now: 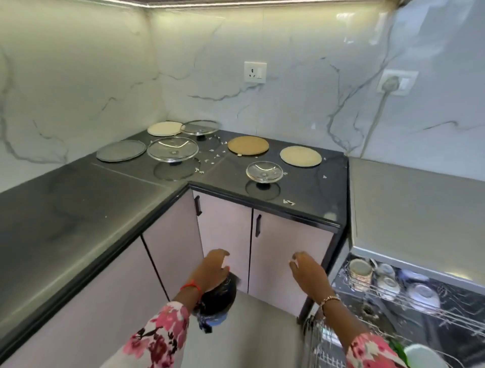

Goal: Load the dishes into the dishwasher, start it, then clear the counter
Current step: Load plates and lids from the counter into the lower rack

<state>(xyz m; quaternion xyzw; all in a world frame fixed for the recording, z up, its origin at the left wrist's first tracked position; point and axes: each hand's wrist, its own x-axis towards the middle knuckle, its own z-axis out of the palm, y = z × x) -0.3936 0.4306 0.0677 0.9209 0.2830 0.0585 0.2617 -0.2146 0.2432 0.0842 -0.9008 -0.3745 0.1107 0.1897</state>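
Your left hand (214, 265) above bin (219, 295), right hand (307, 269) mid-air, fingers loosely curled; white bits at fingertips, can't tell if pinched.

White wall panels (78, 65) with grey marble veining, meeting in a corner at left. Lit strip (262, 2) along the top edge. White socket (255, 72) on the back wall. Second socket (402, 83) further right, grey plug (390, 82) seated in it, cord (372, 123) hanging down the wall. Pale mauve cabinet doors (286, 257) lower down, shut, two with black vertical handles (258, 225). Bin (223, 291) lined with a black bag, blue below, standing on grey floor (257, 328) close to the inner cabinet corner.
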